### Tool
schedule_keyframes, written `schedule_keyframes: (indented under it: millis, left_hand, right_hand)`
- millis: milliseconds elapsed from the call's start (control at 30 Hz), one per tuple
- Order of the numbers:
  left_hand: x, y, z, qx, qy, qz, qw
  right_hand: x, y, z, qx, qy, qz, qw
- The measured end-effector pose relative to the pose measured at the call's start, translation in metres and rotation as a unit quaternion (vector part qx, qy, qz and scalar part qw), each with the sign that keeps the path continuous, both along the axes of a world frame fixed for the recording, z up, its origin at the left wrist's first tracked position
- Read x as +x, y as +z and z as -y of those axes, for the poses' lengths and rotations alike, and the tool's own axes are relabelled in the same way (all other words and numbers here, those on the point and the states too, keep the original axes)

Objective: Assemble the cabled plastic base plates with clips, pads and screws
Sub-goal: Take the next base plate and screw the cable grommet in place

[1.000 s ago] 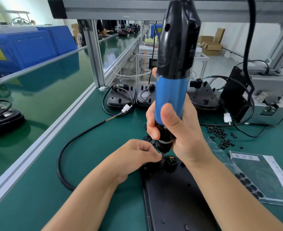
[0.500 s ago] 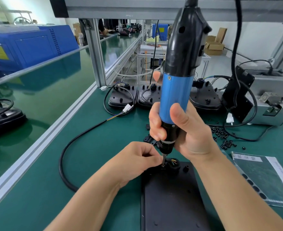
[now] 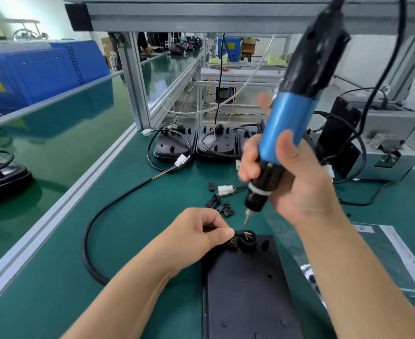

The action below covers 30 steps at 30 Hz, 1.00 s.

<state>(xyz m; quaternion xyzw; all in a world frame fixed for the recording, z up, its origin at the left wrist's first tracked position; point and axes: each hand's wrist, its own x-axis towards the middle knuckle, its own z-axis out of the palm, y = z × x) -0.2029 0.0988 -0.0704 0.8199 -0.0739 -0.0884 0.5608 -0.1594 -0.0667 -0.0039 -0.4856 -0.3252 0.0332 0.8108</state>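
Black plastic, flat and matte, the base plate (image 3: 245, 285) lies on the green bench mat (image 3: 133, 231) close to the person, its far end carrying a round collar (image 3: 248, 239) from which coloured wires show; a thick black cable (image 3: 108, 216) curves away from that end to the left and back across the mat toward a white connector (image 3: 182, 160). The left hand (image 3: 201, 231) rests at the plate's far left corner, fingers curled and thumb tip pressed beside the collar — it pinches a small dark clip (image 3: 233, 242) there, though the part itself is mostly hidden. The right hand (image 3: 297, 182) grips the electric screwdriver (image 3: 289, 126) around its blue barrel and black nose, tilted with the top leaning right; the bit (image 3: 246, 220) points down just above the collar, apart from it. Loose black clips (image 3: 220, 205) lie on the mat beyond the left hand, with a second white connector (image 3: 225, 190) just behind them; further back a row of finished black plates (image 3: 194, 145) stands against the frame; a sheet of pads (image 3: 382, 258) lies to the right of the plate — partly under the right forearm; a grey box (image 3: 392, 148) sits at the far right.
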Motion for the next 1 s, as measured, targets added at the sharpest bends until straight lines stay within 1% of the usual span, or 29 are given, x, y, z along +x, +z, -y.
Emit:
schedule_keyframes:
  millis: [67,100,167,233,333,400,500,600,633,667,700,733,767,800,833,867,900,933,1000]
  left_hand:
    - [0.001,0.001,-0.001,0.017,-0.002,-0.001,1.0]
    - [0.001,0.001,-0.001,0.019,-0.004,-0.002,1.0]
    - [0.001,0.001,-0.002,0.017,-0.012,-0.004,1.0]
    - [0.002,0.001,-0.002,0.019,-0.016,-0.004,1.0]
    - [0.003,-0.001,-0.004,0.016,-0.011,-0.006,1.0]
    - [0.003,0.0,-0.004,0.012,-0.011,-0.007,1.0]
    - [0.002,0.001,-0.003,0.018,-0.009,-0.007,1.0]
    - [-0.001,0.008,-0.002,0.041,-0.01,-0.017,0.999]
    - [-0.002,0.011,0.0,0.062,-0.01,-0.008,0.998]
    - [-0.004,0.015,0.003,0.105,-0.002,0.016,0.994]
    - [-0.006,0.018,0.008,0.175,0.017,0.061,0.983]
    - [-0.01,0.022,0.016,0.251,0.043,0.121,0.959]
    - [-0.015,0.028,0.028,0.308,0.064,0.187,0.931]
    - [-0.021,0.033,0.043,0.339,0.064,0.242,0.907]
    - [-0.025,0.037,0.061,0.355,0.038,0.278,0.892]
    - [-0.029,0.038,0.082,0.372,-0.003,0.291,0.881]
    - [-0.032,0.038,0.104,0.396,-0.052,0.283,0.872]
    - [-0.033,0.037,0.124,0.425,-0.096,0.258,0.863]
    - [-0.029,0.033,0.153,0.49,-0.14,0.197,0.837]
  right_hand:
    - [0.004,0.005,0.026,-0.011,-0.121,-0.04,0.992]
    - [0.007,0.005,0.042,-0.026,-0.192,-0.061,0.979]
    - [0.015,0.0,0.08,-0.062,-0.322,-0.11,0.938]
    - [0.022,-0.01,0.12,-0.074,-0.403,-0.175,0.895]
    - [0.027,-0.023,0.166,-0.042,-0.458,-0.269,0.846]
    - [0.029,-0.031,0.184,-0.038,-0.474,-0.299,0.827]
    - [0.031,-0.041,0.193,-0.037,-0.475,-0.309,0.824]
    - [0.03,-0.044,0.194,-0.021,-0.486,-0.297,0.822]
    - [0.03,-0.045,0.194,-0.023,-0.491,-0.288,0.822]
    - [0.03,-0.047,0.194,-0.033,-0.494,-0.282,0.822]
    - [0.03,-0.048,0.194,-0.044,-0.496,-0.275,0.823]
    - [0.029,-0.049,0.194,-0.056,-0.498,-0.27,0.822]
    - [0.028,-0.051,0.193,-0.07,-0.5,-0.265,0.822]
    - [0.027,-0.051,0.192,-0.086,-0.504,-0.259,0.82]
    - [0.025,-0.052,0.19,-0.113,-0.513,-0.254,0.812]
    - [0.022,-0.051,0.188,-0.156,-0.529,-0.246,0.797]
    - [0.017,-0.05,0.185,-0.212,-0.552,-0.231,0.773]
    - [0.011,-0.049,0.182,-0.272,-0.578,-0.209,0.741]
    - [0.0,-0.052,0.178,-0.385,-0.63,-0.148,0.658]
